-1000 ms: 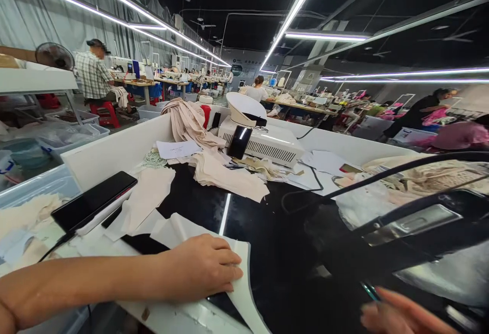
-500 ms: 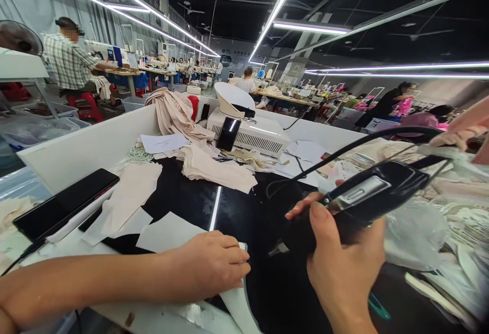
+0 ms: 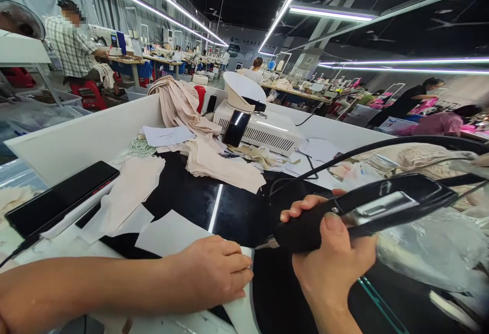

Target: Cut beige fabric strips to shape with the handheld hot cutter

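The left hand (image 3: 214, 273) lies palm down at lower centre of the frame, fingers loosely spread and slightly curled, pressing a white cut piece (image 3: 171, 233) flat against the glossy black surface (image 3: 214, 206). The right hand (image 3: 332, 268), at lower right, is closed around the handle of a black tool (image 3: 367, 209), thumb on top. The tool is held clear of the surface, and its narrow metal tip (image 3: 267, 245) points left, close to the left fingertips. A black cord (image 3: 382, 144) arcs from the tool across the right half of the frame. Loose beige fabric (image 3: 217, 163) is piled at centre, and a phone (image 3: 61, 199) rests at the left edge. Likely hazards:

- The tip could contact the left fingers if the right hand slips, since the gap between them is small.
- The white cut piece could slide on the smooth surface under uneven pressure.
- The cord could snag on the nearby fabric and pull the tool off line.
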### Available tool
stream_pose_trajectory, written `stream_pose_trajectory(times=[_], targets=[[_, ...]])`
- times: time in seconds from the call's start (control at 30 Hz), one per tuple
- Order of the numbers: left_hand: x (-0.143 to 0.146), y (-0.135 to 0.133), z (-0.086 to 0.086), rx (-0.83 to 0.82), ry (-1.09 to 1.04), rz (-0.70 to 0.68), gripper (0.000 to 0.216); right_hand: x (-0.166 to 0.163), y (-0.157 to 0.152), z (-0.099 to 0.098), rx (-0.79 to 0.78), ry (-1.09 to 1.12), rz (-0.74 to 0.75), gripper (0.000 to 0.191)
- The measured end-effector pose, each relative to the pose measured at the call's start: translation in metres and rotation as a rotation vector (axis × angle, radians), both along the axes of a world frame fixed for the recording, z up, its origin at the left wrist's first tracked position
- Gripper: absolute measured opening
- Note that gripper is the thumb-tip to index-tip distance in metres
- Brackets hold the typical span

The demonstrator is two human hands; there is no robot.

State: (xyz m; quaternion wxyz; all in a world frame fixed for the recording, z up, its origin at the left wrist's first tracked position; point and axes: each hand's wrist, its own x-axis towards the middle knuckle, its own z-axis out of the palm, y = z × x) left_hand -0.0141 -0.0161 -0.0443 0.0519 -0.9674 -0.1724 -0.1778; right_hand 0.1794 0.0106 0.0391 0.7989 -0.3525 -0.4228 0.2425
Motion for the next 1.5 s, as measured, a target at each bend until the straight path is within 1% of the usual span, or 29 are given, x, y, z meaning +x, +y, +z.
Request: stream_pose_trajectory(times=[0.17, 0.3, 0.43, 0.63, 0.87, 1.0, 1.2, 1.5], targets=[[-0.0001, -0.0007, 0.0014, 0.017, -0.023, -0.004, 0.015, -0.0005, -0.0014, 0.0016, 0.037, -0.035, 0.018, 0.049], [-0.0001, -0.001, 0.0021, 0.013, -0.022, -0.003, 0.014, -0.0026, -0.0024, 0.0, 0.019, -0.024, 0.039, 0.047], [-0.0006, -0.0019, 0.0039, -0.011, -0.008, 0.017, 0.015, -0.0047, -0.0028, -0.002, 0.024, -0.01, 0.027, 0.046], [-0.0024, -0.0051, 0.0043, -0.025, -0.007, 0.043, 0.015, -0.0067, -0.0036, -0.0028, 0.051, -0.053, 0.02, 0.044], [-0.0035, -0.0077, 0.0036, -0.007, -0.002, 0.032, 0.021, -0.0074, -0.0037, -0.004, 0.029, -0.032, 0.016, 0.051], [-0.0032, -0.0075, 0.0041, 0.015, -0.03, 0.026, 0.025, -0.0067, -0.0028, -0.0053, 0.033, -0.043, 0.021, 0.048], [-0.003, -0.0059, 0.0002, 0.052, -0.054, 0.014, 0.028, -0.007, -0.0023, -0.0066, 0.056, -0.073, 0.026, 0.05], [-0.0035, -0.0058, 0.0083, 0.125, -0.005, 0.012, 0.031, -0.0082, -0.0033, -0.0045, 0.058, -0.062, 0.019, 0.051]])
